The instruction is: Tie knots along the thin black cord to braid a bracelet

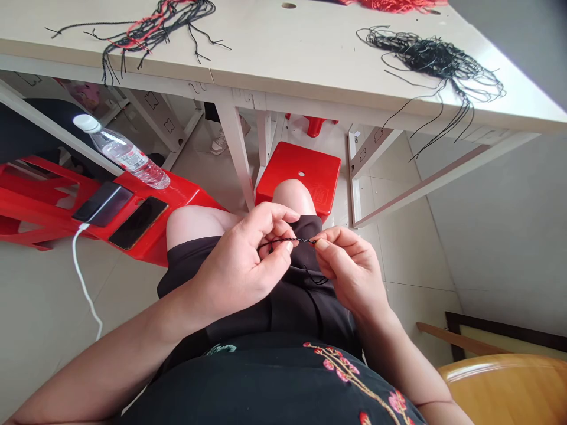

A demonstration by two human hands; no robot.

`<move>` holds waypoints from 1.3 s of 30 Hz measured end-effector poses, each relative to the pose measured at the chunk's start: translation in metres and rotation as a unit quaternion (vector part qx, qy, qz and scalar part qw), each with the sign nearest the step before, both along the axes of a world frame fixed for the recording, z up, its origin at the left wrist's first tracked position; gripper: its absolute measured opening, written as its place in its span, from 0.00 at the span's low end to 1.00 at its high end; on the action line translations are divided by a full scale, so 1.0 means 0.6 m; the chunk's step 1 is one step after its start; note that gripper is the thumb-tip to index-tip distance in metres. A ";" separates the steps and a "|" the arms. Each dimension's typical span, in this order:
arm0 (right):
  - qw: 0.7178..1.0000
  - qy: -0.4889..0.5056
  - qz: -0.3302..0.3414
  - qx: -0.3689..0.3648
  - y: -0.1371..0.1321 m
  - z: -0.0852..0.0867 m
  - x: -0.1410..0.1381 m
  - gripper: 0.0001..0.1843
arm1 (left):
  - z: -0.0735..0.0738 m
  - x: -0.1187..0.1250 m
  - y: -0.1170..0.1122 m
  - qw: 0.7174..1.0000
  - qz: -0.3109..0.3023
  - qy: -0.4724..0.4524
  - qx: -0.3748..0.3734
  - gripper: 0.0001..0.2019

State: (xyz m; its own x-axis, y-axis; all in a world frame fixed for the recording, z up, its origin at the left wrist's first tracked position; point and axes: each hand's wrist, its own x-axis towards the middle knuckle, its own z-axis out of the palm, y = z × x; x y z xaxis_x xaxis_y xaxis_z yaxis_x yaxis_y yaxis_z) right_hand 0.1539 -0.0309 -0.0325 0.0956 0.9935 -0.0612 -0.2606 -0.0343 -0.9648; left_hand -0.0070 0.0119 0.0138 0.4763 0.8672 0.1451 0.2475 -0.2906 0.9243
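Note:
A thin twisted black cord (pixel 287 241) runs across my lap, pinched at both ends. My left hand (pixel 241 262) grips its left part between thumb and fingers. My right hand (pixel 348 265) pinches the other end between thumb and forefinger. A short loose strand (pixel 316 278) hangs below the cord against my black shorts (pixel 283 301). On the pale table above lie a tangled bunch of black cords (pixel 436 62) and a black-and-red bunch (pixel 150 29).
A red stool (pixel 299 177) stands beyond my knees. To the left, a red plastic seat (pixel 177 203) holds a water bottle (pixel 133 156) and several phones, one (pixel 138 223) on a white cable (pixel 82 277). A wooden chair (pixel 505 389) is at lower right.

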 end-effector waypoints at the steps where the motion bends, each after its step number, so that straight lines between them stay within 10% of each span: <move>1: 1.000 0.003 0.000 -0.003 0.000 0.000 0.000 0.10 | 0.000 0.000 0.000 1.000 0.004 -0.003 0.002 0.13; 20: 0.998 0.041 0.010 -0.050 0.003 -0.008 -0.003 0.11 | -0.017 0.011 0.009 1.000 -0.002 0.017 -0.014 0.10; 31: 0.999 -0.034 0.008 -0.027 0.003 -0.003 0.005 0.06 | -0.018 0.004 0.017 0.969 0.002 0.149 0.196 0.07; 39: 0.998 -0.007 -0.001 -0.056 0.006 -0.015 -0.002 0.09 | -0.028 0.013 0.014 0.981 -0.018 0.113 0.156 0.06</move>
State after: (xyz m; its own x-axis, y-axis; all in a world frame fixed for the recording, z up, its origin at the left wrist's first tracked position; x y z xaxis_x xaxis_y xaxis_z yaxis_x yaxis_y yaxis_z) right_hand 0.1529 -0.0272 -0.0414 0.0989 0.9803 -0.1707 -0.2464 -0.1421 -0.9587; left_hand 0.0006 0.0202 -0.0030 0.5565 0.7794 0.2879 0.4198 -0.5628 0.7121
